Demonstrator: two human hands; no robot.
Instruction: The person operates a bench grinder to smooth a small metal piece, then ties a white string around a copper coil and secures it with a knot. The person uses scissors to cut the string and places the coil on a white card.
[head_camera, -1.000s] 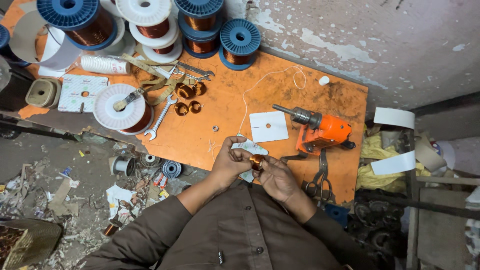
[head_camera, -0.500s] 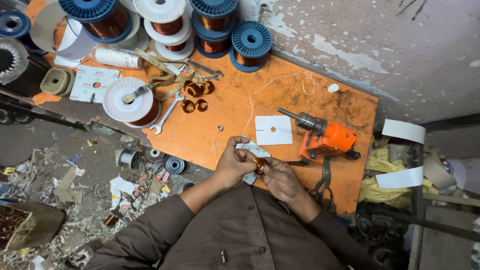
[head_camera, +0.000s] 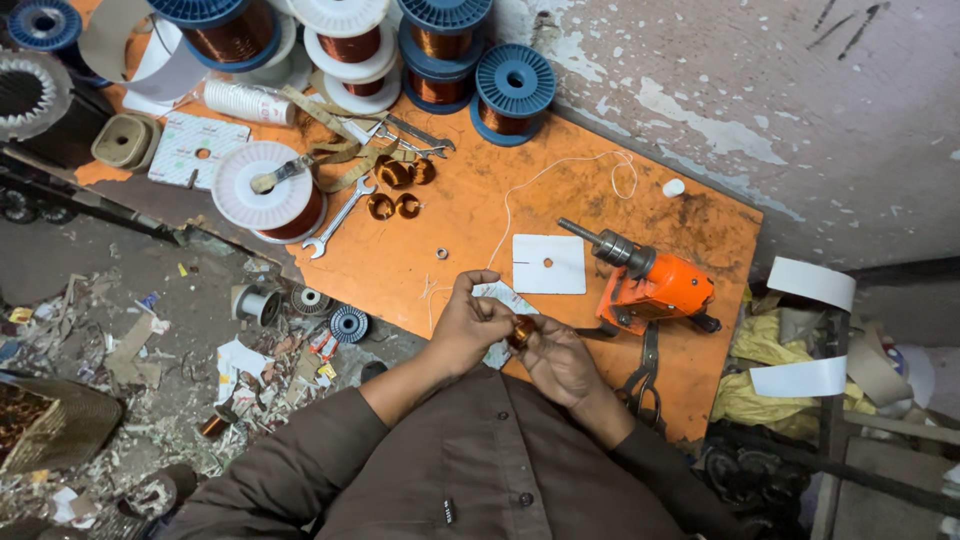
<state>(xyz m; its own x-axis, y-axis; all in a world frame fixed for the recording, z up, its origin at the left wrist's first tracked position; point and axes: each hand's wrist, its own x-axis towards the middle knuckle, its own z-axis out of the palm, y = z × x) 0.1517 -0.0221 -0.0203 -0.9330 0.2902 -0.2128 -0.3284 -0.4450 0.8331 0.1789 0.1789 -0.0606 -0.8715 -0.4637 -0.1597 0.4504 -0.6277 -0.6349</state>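
- The fingers (head_camera: 497, 318) of both hands were pinched together on a small copper coil (head_camera: 520, 331), held just above the near edge of the orange table (head_camera: 470, 215).
- The left hand (head_camera: 462, 325) curled over the coil from the left; the right hand (head_camera: 556, 357) gripped it from the right.
- A scrap of white paper (head_camera: 497, 296) lay under the hands.
- Just beyond lay a white square card (head_camera: 548, 264), with an orange drill (head_camera: 652, 283) to its right and scissors (head_camera: 645, 375) near the right wrist.
- Farther off lay a white string (head_camera: 560, 172), loose coils (head_camera: 393, 190), a wrench (head_camera: 338, 219) and a white spool (head_camera: 266, 189).
- Blue spools (head_camera: 512, 92) of copper wire stood at the far edge.
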